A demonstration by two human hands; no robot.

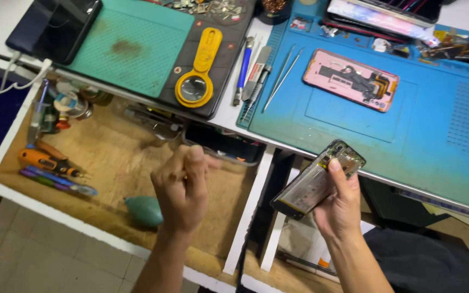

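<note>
Right hand (338,209) has its grip clamped on an opened phone (318,179), glossy battery side up, held tilted just off the counter (234,106) edge. Left hand (180,190) is curled closed over the open wooden drawer (109,157); can't tell if it holds anything. Pink phone back (350,80) lies on the blue mat (435,130), yellow magnifier (197,70) on the green mat (131,46).

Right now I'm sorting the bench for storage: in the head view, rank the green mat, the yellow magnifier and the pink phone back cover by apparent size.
1. Green mat
2. Pink phone back cover
3. Yellow magnifier, looking nearly as long as the cover but narrower.
</note>
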